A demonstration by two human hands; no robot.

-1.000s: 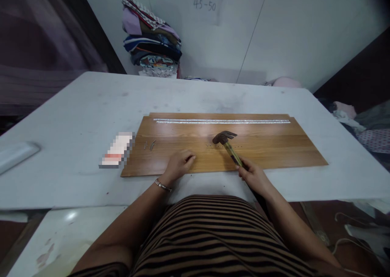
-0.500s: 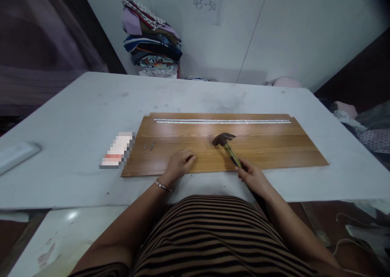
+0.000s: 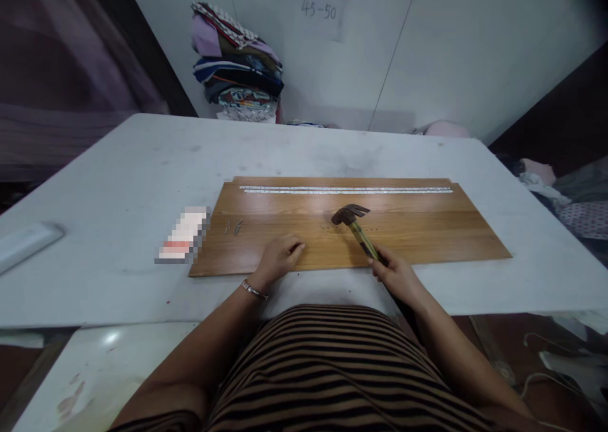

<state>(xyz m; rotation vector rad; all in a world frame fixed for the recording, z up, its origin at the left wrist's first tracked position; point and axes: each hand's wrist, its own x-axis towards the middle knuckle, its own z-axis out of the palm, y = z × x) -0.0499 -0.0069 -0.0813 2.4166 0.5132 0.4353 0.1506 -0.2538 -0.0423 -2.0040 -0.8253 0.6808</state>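
Note:
A claw hammer (image 3: 351, 215) with a dark metal head and a yellow-and-black handle is in my right hand (image 3: 398, 275), whose fingers wrap round the handle. Its head is over the middle of a brown wooden board (image 3: 456, 229), near a row of small nail points or marks (image 3: 370, 230). Whether the head touches the wood I cannot tell. On the board's front part rests my left hand (image 3: 284, 254), fingers curled closed; anything inside them is hidden. Several loose nails (image 3: 237, 227) lie on the board's left part.
Two white measuring strips (image 3: 346, 190) run along the board's far side. A blurred-out phone-like object (image 3: 185, 234) lies left of the board on the white table (image 3: 142, 166). Farther left is a white object (image 3: 28, 242). Folded cloths (image 3: 237, 64) are stacked by the wall.
The hammer head has shifted very slightly up and to the right, with my right hand still round the handle. My left hand stays in place.

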